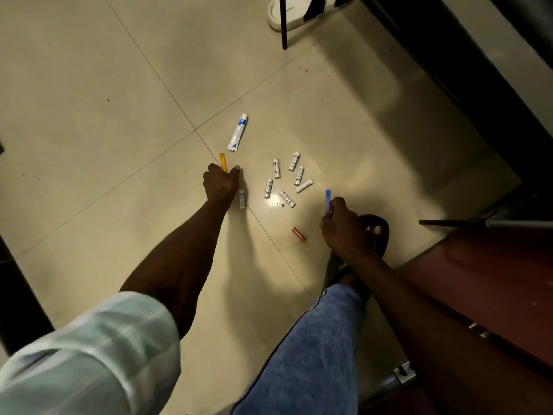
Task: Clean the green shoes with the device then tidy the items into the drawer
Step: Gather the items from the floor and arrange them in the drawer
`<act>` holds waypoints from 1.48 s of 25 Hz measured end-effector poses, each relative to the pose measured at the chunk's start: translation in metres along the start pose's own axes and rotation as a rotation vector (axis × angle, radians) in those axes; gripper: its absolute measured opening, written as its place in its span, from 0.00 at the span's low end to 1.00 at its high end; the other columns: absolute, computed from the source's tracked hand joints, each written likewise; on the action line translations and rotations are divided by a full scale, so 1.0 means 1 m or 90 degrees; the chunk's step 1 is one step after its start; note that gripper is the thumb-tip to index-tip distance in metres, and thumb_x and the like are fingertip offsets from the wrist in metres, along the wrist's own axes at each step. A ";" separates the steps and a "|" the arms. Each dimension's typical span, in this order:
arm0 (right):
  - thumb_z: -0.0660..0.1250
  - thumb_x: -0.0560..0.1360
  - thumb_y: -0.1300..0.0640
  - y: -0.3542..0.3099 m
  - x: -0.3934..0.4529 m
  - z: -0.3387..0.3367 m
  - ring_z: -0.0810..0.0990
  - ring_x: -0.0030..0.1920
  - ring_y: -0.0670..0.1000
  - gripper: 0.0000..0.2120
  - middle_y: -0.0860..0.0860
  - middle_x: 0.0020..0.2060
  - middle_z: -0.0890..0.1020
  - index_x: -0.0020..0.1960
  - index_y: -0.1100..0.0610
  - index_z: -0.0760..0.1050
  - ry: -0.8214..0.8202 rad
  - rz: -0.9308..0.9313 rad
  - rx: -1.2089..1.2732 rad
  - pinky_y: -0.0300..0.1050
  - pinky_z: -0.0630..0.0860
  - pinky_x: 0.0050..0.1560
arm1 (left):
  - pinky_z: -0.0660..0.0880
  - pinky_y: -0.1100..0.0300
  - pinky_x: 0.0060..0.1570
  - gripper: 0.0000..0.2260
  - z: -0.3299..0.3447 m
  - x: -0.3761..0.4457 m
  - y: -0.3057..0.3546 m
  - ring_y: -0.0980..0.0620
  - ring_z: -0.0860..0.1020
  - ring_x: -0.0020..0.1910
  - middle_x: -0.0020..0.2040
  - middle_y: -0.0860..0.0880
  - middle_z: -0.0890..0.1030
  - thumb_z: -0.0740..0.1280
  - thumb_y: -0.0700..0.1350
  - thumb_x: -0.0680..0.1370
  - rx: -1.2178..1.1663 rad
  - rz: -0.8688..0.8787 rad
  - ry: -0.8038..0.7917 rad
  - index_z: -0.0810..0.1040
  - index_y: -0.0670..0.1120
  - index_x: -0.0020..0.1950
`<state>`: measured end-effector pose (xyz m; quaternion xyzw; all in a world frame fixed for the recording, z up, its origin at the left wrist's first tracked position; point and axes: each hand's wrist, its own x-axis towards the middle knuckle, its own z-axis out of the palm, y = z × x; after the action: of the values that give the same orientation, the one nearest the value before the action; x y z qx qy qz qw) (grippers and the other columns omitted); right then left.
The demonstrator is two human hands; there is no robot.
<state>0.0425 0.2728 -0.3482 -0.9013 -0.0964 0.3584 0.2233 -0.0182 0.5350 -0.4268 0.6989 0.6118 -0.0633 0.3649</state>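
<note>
Partly, the left hand (220,184) hides an orange stick (223,162).

A: What do the hands hold?
B: The left hand (220,184) grips a yellow stick (223,162); the right hand (341,226) pinches a blue stick (328,201).
A: And on the floor (119,85)?
B: A white tube (238,132), several white batteries (285,179) scattered between the hands, one (242,199) just beside the left hand, and an orange battery (298,234) near the right

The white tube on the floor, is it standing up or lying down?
Lying down. The white tube rests flat on the floor tiles, cap end pointing away.
</note>
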 end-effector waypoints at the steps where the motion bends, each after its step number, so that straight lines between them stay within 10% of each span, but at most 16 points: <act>1: 0.61 0.81 0.60 0.001 0.002 0.001 0.76 0.43 0.54 0.10 0.58 0.49 0.79 0.60 0.63 0.69 0.002 0.017 0.024 0.44 0.69 0.41 | 0.73 0.48 0.58 0.26 0.004 0.005 0.002 0.39 0.74 0.59 0.60 0.39 0.75 0.67 0.56 0.75 0.032 0.011 0.000 0.69 0.38 0.63; 6: 0.61 0.80 0.57 0.012 0.008 0.012 0.82 0.43 0.56 0.04 0.56 0.46 0.82 0.53 0.57 0.71 -0.006 0.067 0.144 0.55 0.80 0.46 | 0.75 0.47 0.57 0.19 0.010 0.022 -0.002 0.40 0.75 0.58 0.59 0.41 0.75 0.66 0.51 0.77 0.090 0.012 -0.010 0.71 0.40 0.62; 11: 0.63 0.77 0.57 0.012 0.008 0.024 0.82 0.43 0.57 0.06 0.55 0.43 0.82 0.42 0.51 0.70 -0.046 0.103 0.198 0.58 0.80 0.49 | 0.69 0.60 0.36 0.11 -0.003 0.016 0.012 0.48 0.74 0.45 0.51 0.45 0.76 0.62 0.38 0.76 -0.107 0.054 0.058 0.71 0.42 0.58; 20: 0.63 0.79 0.63 -0.006 0.030 0.001 0.78 0.30 0.47 0.04 0.51 0.36 0.81 0.45 0.58 0.72 -0.033 0.084 0.295 0.40 0.73 0.34 | 0.71 0.48 0.51 0.26 0.021 0.033 0.065 0.36 0.75 0.56 0.58 0.37 0.76 0.65 0.54 0.77 0.147 0.150 0.002 0.62 0.40 0.66; 25: 0.63 0.79 0.63 0.003 0.027 0.002 0.78 0.30 0.47 0.10 0.50 0.35 0.80 0.41 0.54 0.70 -0.038 0.107 0.322 0.41 0.73 0.35 | 0.70 0.49 0.51 0.17 0.030 0.032 0.054 0.34 0.74 0.58 0.59 0.35 0.75 0.59 0.48 0.81 0.248 0.166 -0.034 0.65 0.39 0.65; 29: 0.64 0.79 0.63 0.000 0.000 -0.012 0.77 0.31 0.48 0.09 0.52 0.36 0.80 0.41 0.54 0.70 -0.048 0.132 0.360 0.43 0.73 0.36 | 0.70 0.50 0.56 0.15 0.018 -0.015 0.056 0.38 0.73 0.60 0.62 0.38 0.74 0.57 0.43 0.80 0.148 0.107 -0.083 0.68 0.37 0.63; 37: 0.67 0.72 0.57 -0.039 -0.131 -0.108 0.84 0.37 0.54 0.07 0.51 0.33 0.84 0.37 0.54 0.72 0.035 0.112 0.435 0.57 0.80 0.51 | 0.73 0.57 0.35 0.10 -0.077 -0.194 0.111 0.50 0.75 0.35 0.37 0.47 0.75 0.54 0.45 0.83 -0.180 0.207 -0.271 0.71 0.42 0.50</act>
<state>0.0212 0.2275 -0.1817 -0.7889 0.1129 0.3631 0.4827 0.0068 0.4246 -0.2193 0.7012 0.4041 -0.0636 0.5839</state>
